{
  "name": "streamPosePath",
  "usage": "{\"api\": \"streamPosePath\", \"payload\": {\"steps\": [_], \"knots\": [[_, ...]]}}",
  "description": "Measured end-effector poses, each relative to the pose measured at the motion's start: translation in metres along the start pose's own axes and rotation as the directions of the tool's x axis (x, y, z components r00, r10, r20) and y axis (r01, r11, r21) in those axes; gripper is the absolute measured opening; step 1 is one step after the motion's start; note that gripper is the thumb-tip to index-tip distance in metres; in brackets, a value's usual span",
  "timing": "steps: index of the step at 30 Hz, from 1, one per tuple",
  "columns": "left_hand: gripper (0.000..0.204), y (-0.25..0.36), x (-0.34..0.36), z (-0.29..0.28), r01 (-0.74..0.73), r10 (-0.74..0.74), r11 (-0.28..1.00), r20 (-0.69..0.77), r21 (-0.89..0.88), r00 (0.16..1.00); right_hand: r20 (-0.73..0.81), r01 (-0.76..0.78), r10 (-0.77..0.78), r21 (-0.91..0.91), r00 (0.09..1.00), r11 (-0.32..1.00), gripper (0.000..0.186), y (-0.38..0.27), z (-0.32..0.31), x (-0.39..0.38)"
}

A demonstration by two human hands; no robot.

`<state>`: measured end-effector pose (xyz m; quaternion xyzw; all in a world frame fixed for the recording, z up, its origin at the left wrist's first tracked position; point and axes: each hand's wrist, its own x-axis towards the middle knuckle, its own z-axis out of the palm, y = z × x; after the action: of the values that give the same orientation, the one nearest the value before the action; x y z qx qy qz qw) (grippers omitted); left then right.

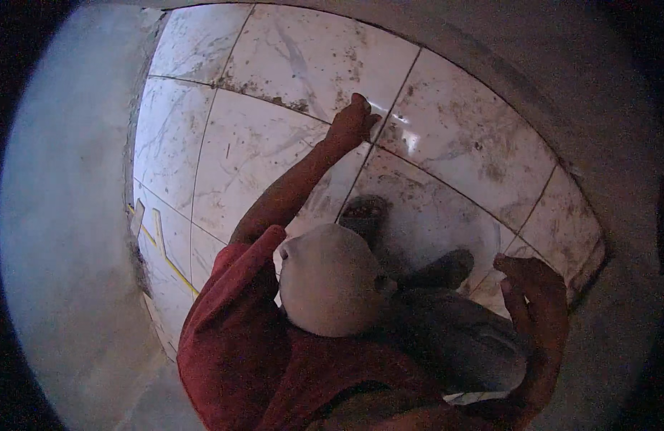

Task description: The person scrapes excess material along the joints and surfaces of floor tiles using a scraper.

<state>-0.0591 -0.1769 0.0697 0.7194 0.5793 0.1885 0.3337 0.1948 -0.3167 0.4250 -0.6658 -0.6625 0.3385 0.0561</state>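
My left hand reaches out over marble-patterned floor tiles, close to where several joints cross. Its fingers are curled together; anything held in them is too small or dark to make out. To the right, my right hand hangs beside my right leg, above the tiles near the right edge. Those fingers are loosely bent with gaps between them, and nothing shows in them. Between my arms my grey-clad left knee hides part of the floor. Brown dirt marks the tiles along the joints.
My dark shoes rest on the tiles. At the left lie a thin yellow strip and pale narrow pieces. Bare grey concrete borders the tiling on the left, and more rough grey surface lies beyond its far edge.
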Motion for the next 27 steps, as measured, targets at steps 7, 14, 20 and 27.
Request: {"api": "streamPosePath", "payload": {"steps": [7,14,20,27], "knots": [[0.054,-0.121,0.066,-0.088,-0.157,0.216,0.937,-0.166,0.312,0.962,0.123,0.022,-0.002,-0.153,0.992,0.988,0.022,0.012,-0.009,-0.002],[0.059,-0.119,0.037,-0.106,0.192,-0.187,0.945,-0.044,0.264,0.981,0.205,0.018,-0.006,-0.06,0.979,0.998,0.023,0.031,0.001,0.016],[0.061,-0.16,0.043,-0.118,-0.099,0.115,0.846,0.002,0.524,0.993,0.216,0.069,-0.056,-0.051,0.975,0.996,0.024,0.025,-0.001,0.017],[0.056,-0.14,0.037,-0.14,0.225,-0.225,0.939,-0.028,0.262,0.974,0.157,0.108,-0.085,-0.145,0.984,0.983,0.022,0.017,0.003,0.02]]}}
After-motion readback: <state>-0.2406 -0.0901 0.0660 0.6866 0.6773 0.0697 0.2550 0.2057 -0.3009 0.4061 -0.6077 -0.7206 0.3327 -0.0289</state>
